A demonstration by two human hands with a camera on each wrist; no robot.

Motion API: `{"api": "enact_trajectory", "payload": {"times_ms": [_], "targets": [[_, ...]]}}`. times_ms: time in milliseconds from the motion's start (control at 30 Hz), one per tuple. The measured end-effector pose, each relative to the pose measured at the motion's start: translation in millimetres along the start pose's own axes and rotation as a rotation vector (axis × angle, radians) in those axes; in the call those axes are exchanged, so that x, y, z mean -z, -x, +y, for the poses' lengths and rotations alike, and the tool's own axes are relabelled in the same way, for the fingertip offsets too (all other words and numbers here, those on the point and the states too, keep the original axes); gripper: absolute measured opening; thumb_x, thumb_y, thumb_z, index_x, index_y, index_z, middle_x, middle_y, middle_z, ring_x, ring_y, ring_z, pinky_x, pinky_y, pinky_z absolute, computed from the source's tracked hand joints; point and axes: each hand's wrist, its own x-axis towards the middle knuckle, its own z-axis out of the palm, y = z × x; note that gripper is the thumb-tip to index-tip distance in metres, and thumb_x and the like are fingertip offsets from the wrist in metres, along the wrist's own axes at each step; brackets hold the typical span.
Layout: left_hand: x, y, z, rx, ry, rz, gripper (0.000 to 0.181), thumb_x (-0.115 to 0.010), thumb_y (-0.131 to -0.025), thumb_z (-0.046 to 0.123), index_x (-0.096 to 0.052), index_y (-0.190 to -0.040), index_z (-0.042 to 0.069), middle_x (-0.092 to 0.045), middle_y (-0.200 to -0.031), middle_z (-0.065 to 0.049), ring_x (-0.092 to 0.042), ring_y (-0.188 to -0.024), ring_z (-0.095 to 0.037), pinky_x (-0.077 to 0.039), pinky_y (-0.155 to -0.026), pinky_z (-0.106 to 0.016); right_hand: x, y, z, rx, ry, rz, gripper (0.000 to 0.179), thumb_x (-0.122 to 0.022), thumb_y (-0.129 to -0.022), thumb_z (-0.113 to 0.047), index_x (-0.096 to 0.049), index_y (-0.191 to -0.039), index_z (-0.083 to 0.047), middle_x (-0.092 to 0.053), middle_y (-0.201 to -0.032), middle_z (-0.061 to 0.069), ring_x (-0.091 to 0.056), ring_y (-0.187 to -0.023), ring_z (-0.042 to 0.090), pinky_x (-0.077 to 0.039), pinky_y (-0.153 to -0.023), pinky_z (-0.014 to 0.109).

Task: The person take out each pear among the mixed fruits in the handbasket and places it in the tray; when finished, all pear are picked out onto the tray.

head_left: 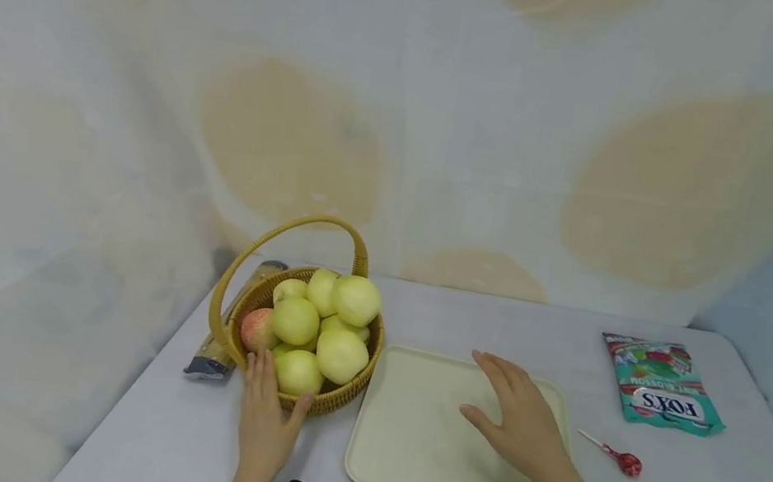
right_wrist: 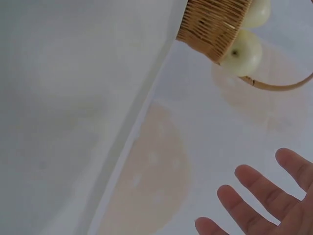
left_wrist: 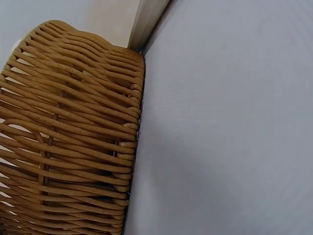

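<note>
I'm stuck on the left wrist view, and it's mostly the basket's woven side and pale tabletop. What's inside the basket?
Observer: The basket holds a heap of pale green fruit with one reddish fruit among them.
Operator: Good. Where's the right hand? I can't see it at all.
Observer: From the head view, the right hand is over the pale tray, holding nothing.
Operator: Anything beyond the tray on the right?
Observer: Yes, a red lollipop lies there, with a green packet farther back.
</note>
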Motion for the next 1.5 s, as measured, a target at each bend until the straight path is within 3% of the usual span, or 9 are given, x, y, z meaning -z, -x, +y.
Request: {"api": "enact_trajectory", "payload": {"times_ms": [200, 533, 900, 1233, 1500], "targets": [[-1.8, -0.6, 3.2, 0.015, 0.003, -0.01, 0.092, -0.068, -0.088, 0.035, -0.015, -0.153, -0.004, -0.019, -0.159, -0.026, -0.011, -0.149, -0.043, -0.011, -0.122, -0.049, -11.6, -19.5, -17.3, 0.04, -0.063, -0.024, 0.072, -0.071, -0.086, -0.038, -0.041, -0.147, -0.013, -0.053, -0.139, 0.014, -0.052, -0.125, 0.035, -0.046, -0.098, 0.055], [-0.9, 0.4, 1.2, 0.02, -0.003, -0.02, 0.091, -0.067, -0.09, 0.034, -0.015, -0.153, -0.005, -0.018, -0.159, -0.027, -0.013, -0.147, -0.046, -0.009, -0.123, -0.045, -34.2, -44.9, -38.7, 0.091, -0.152, -0.064, 0.069, -0.068, -0.088, -0.041, -0.041, -0.147, -0.017, -0.054, -0.139, 0.009, -0.052, -0.127, 0.031, -0.046, -0.1, 0.051], [-0.5, 0.7, 1.2, 0.011, 0.0, -0.01, 0.09, -0.067, -0.09, 0.033, -0.016, -0.152, -0.007, -0.019, -0.157, -0.029, -0.014, -0.146, -0.047, -0.006, -0.123, -0.041, -52.7, -58.1, -53.1, 0.075, -0.235, -0.114, 0.067, -0.067, -0.09, -0.039, -0.04, -0.147, -0.017, -0.051, -0.141, 0.009, -0.05, -0.13, 0.028, -0.046, -0.102, 0.048], [-4.0, 1.7, -1.8, 0.008, -0.003, 0.0, 0.091, -0.068, -0.09, 0.033, -0.015, -0.153, -0.004, -0.018, -0.158, -0.027, -0.015, -0.146, -0.048, -0.011, -0.122, -0.048, -68.0, -68.5, -69.6, 0.13, -0.365, -0.084, 0.065, -0.067, -0.091, -0.036, -0.041, -0.146, -0.014, -0.05, -0.141, 0.012, -0.049, -0.13, 0.03, -0.047, -0.101, 0.049], [-3.7, 0.8, -1.4, 0.018, -0.004, -0.01, 0.09, -0.067, -0.09, 0.033, -0.013, -0.154, -0.002, -0.017, -0.159, -0.026, -0.013, -0.147, -0.047, -0.012, -0.121, -0.051, -88.6, -73.3, -77.9, 0.068, -0.515, -0.082, 0.064, -0.068, -0.09, -0.026, -0.041, -0.145, -0.009, -0.049, -0.143, 0.011, -0.047, -0.133, 0.032, -0.043, -0.104, 0.053]]}}
